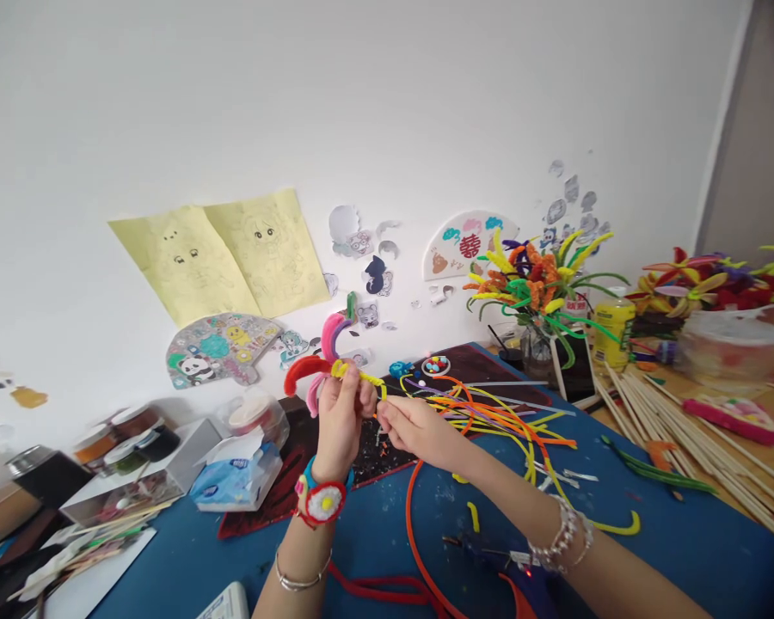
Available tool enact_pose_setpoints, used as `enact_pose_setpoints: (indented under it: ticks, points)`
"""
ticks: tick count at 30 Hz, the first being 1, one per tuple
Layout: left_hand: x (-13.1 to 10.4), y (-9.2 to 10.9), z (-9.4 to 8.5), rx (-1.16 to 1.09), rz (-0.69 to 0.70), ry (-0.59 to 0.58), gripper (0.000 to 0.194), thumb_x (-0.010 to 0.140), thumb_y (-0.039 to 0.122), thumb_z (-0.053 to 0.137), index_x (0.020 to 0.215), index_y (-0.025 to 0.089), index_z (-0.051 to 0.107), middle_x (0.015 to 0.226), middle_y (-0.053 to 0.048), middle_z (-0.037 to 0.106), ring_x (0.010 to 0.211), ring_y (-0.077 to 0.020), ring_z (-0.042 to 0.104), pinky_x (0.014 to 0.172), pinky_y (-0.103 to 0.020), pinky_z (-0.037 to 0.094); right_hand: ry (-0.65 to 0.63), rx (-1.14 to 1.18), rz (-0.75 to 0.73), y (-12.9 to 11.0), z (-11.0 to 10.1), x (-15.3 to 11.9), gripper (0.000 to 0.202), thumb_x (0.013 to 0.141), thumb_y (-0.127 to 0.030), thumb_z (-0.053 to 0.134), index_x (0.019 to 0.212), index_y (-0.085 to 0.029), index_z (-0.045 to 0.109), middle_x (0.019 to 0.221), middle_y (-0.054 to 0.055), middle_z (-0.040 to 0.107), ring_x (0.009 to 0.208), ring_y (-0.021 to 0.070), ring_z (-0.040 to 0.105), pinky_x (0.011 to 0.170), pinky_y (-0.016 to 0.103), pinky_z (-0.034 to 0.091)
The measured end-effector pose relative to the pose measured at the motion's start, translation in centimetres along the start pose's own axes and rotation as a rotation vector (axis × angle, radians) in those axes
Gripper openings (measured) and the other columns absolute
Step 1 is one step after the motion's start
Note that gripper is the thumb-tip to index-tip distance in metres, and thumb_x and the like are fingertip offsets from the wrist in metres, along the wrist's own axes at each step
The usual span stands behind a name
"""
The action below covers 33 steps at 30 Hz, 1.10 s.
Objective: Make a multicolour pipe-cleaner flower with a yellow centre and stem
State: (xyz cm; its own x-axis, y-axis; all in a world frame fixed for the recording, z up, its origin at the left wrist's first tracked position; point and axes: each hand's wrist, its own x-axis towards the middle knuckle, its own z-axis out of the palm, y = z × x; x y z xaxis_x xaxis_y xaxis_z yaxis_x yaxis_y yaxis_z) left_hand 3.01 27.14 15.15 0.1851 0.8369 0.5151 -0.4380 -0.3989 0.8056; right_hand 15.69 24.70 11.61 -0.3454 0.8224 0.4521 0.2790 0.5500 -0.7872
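Observation:
Raised above the table, my left hand (pixel 343 413) is closed on a pipe cleaner flower (pixel 305 371). Curved red, pink and purple petals stick out past its fingers. A yellow pipe cleaner (pixel 367 376) loops at the flower's middle and runs across toward my right hand (pixel 419 428). That hand is closed in a pinch at the yellow strand's end, close beside the left fingers. My fingers hide part of the stem. Behind and below my right hand lies a loose pile of pipe cleaners (pixel 503 421), mostly yellow and orange.
A glue gun (pixel 490 554) with a lit red light lies under my right forearm. Tissues (pixel 236 477) and paint jars (pixel 125 451) stand left. At the right are a vase of pipe cleaner flowers (pixel 538 344), a phone (pixel 574 370) and wooden sticks (pixel 684 438). The wall rises behind.

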Motion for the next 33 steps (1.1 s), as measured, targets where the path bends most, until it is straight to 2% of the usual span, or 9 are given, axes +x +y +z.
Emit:
enact_pose_setpoints:
  ticks: [2,5,11,14,18,20,24,27,33]
  points:
    - [0.1,-0.6,-0.2,0.059,0.045,0.011,0.023,0.087,0.035,0.063,0.078,0.019,0.048,0.052,0.008,0.041,0.048,-0.0064,0.037,0.047,-0.018,0.031,0.093,-0.113,0.016,-0.4,0.4,-0.2,0.035,0.1,-0.036,0.028,0.072,-0.021,0.042,0.056,-0.005,0.043,0.052,0.0104,0.043,0.055,0.022,0.031]
    - [0.4,-1.2,-0.8,0.125,0.078,0.022,0.027,0.085,0.034,0.066,0.072,0.018,0.048,0.052,0.009,0.035,0.048,-0.0058,0.033,0.048,-0.018,0.03,0.169,-0.285,0.032,-1.3,-0.1,-0.6,0.031,0.096,-0.027,0.036,0.069,-0.019,0.046,0.061,-0.001,0.051,0.058,0.0125,0.047,0.058,0.025,0.026]
    - [0.3,-0.2,-1.6,0.117,-0.002,-0.052,0.026,0.085,0.038,0.064,0.077,0.017,0.051,0.056,0.01,0.023,0.047,-0.0044,0.019,0.043,-0.016,0.02,0.148,-0.466,0.01,-3.0,-2.8,-1.5,0.031,0.095,-0.029,0.039,0.067,-0.019,0.047,0.058,-0.002,0.05,0.053,0.0114,0.04,0.056,0.027,0.02]
    - [0.0,0.5,-1.3,0.08,-0.084,-0.122,0.026,0.085,0.04,0.061,0.079,0.018,0.048,0.056,0.01,0.022,0.046,-0.0048,0.015,0.042,-0.016,0.017,0.063,-0.426,-0.024,-3.0,-3.8,-1.6,0.033,0.097,-0.031,0.036,0.069,-0.019,0.047,0.061,-0.003,0.051,0.056,0.0107,0.042,0.056,0.025,0.024]
    - [-0.2,0.6,-0.7,0.081,-0.18,-0.187,0.026,0.086,0.042,0.058,0.082,0.019,0.046,0.054,0.012,0.023,0.044,-0.0045,0.015,0.041,-0.016,0.018,0.005,-0.225,-0.054,-2.2,-4.1,-1.2,0.035,0.098,-0.036,0.034,0.07,-0.019,0.046,0.064,-0.003,0.05,0.06,0.0105,0.044,0.058,0.024,0.03]
    - [-0.2,0.3,-0.4,0.11,-0.18,-0.176,0.028,0.085,0.043,0.06,0.083,0.019,0.047,0.054,0.012,0.024,0.043,-0.004,0.015,0.041,-0.016,0.019,0.027,-0.167,-0.049,-1.9,-4.2,-1.0,0.036,0.098,-0.037,0.034,0.069,-0.019,0.044,0.064,-0.003,0.047,0.06,0.0104,0.043,0.057,0.023,0.031]
    - [-0.3,-0.5,-0.2,0.198,-0.133,-0.113,0.032,0.082,0.046,0.064,0.077,0.018,0.049,0.052,0.011,0.025,0.042,-0.0048,0.021,0.041,-0.019,0.02,0.028,-0.233,-0.059,-2.3,-4.2,-1.1,0.036,0.098,-0.033,0.035,0.067,-0.018,0.045,0.063,-0.004,0.048,0.059,0.0103,0.043,0.058,0.024,0.032]
    - [-0.6,-0.8,-0.2,0.236,-0.09,-0.056,0.031,0.081,0.045,0.066,0.075,0.019,0.051,0.051,0.009,0.032,0.043,-0.0067,0.026,0.041,-0.021,0.02,0.027,-0.234,-0.066,-2.8,-4.2,-1.3,0.035,0.098,-0.03,0.034,0.069,-0.018,0.05,0.064,-0.003,0.051,0.061,0.0105,0.047,0.06,0.024,0.033]
    - [-1.4,-0.5,0.3,0.234,-0.073,-0.062,0.028,0.082,0.044,0.065,0.079,0.019,0.054,0.051,0.008,0.032,0.043,-0.0072,0.027,0.041,-0.022,0.022,0.017,-0.004,-0.004,-2.6,-4.1,-1.2,0.04,0.098,-0.04,0.036,0.069,-0.017,0.051,0.06,-0.003,0.044,0.055,0.0091,0.039,0.055,0.023,0.032]
